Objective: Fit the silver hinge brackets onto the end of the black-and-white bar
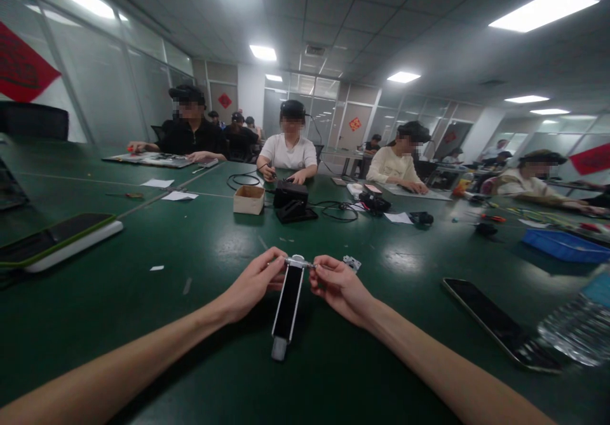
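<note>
A long, narrow black piece with pale metal edges (288,301) lies in front of me, pointing away. Its near end carries a greyish block (279,349), and across its far end sits a silvery metal crosspiece (298,262). My left hand (260,279) pinches the left end of this crosspiece between thumb and fingers. On the opposite side, my right hand (337,285) has its fingers closed at the right end, around a small thin tip. What kind of device this is, I cannot make out. Just beyond my right hand lies a small silvery-white piece (352,263).
A phone (495,323) and a clear water bottle (579,323) are at right, with a blue tray (565,246) behind. At left lies a green-edged device (57,237). Ahead stand a small cardboard box (248,200) and a black stand (291,201). Several people sit across the table.
</note>
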### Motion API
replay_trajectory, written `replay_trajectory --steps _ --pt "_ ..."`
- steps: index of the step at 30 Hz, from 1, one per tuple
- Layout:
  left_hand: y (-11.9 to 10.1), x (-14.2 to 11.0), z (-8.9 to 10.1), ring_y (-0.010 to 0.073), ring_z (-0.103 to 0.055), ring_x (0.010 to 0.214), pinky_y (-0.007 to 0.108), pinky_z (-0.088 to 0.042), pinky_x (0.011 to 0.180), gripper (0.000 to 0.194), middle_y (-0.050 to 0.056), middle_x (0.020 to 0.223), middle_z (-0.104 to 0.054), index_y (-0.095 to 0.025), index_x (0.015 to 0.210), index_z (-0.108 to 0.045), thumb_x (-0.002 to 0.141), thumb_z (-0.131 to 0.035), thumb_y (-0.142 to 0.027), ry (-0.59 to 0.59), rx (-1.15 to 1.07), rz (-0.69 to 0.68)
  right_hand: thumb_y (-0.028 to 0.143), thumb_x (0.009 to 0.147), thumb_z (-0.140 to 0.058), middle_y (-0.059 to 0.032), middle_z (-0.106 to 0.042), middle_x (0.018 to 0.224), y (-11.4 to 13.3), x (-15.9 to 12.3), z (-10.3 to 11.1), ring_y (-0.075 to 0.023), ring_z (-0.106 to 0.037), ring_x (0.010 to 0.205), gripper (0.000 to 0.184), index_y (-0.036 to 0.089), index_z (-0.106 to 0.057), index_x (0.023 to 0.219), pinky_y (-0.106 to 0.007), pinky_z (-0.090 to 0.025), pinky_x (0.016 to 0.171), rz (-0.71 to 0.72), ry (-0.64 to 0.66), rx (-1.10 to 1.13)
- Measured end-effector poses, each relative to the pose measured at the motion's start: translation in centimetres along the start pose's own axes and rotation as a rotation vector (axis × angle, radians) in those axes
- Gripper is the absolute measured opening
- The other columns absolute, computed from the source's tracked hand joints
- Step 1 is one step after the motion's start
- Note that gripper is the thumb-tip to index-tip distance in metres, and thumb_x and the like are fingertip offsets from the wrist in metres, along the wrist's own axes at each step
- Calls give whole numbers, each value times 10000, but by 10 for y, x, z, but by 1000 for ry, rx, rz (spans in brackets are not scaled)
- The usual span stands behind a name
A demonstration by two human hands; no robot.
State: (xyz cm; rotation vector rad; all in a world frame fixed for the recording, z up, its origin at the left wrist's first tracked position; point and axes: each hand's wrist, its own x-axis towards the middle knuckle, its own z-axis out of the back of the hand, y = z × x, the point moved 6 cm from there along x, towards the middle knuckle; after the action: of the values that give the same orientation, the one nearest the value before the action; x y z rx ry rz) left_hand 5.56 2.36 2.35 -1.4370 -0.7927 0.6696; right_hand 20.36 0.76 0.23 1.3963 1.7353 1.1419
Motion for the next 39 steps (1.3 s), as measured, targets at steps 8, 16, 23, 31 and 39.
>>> replay_trajectory --steps 8,16,23,31,39 --pt "11 -7 -9 101 -524 348 163 -393 305 333 -25 651 -618 -231 945 -335 928 -316 -563 -22 -68 170 371 645 -788 13 -604 637 7 -8 -18 -111 -557 582 275 166 -623 727 -242 -451 550 220 -34 -328" --pt "13 -11 -9 97 -498 332 157 -391 308 411 -66 539 -557 -230 918 -359 884 -356 -639 -35 21 230 330 706 -737 -5 -623 661 14 -13 -18 -125 -578 586 222 175 -580 714 -250 -463 535 282 13 -530" --pt "17 -13 -9 109 -492 327 158 -369 300 393 -63 520 -545 -229 919 -353 907 -292 -617 49 94 373 178 765 -631 -9 -607 699 24 -21 -30 -129 -572 638 121 177 -555 672 -259 -472 609 455 131 -875" --pt "20 -16 -7 103 -487 327 146 -354 307 361 -50 515 -542 -207 982 -368 946 -237 -540 106 175 446 86 760 -525 -27 -602 699 29 -34 -46 -122 -551 621 116 175 -544 688 -220 -438 578 682 301 -1246" --pt "26 -23 -4 118 -514 340 180 -392 334 466 -53 542 -538 -206 1113 -366 902 -300 -616 192 353 525 46 650 -489 -57 -615 775 4 -49 -65 -153 -521 670 172 167 -557 751 -247 -387 550 745 565 -1798"
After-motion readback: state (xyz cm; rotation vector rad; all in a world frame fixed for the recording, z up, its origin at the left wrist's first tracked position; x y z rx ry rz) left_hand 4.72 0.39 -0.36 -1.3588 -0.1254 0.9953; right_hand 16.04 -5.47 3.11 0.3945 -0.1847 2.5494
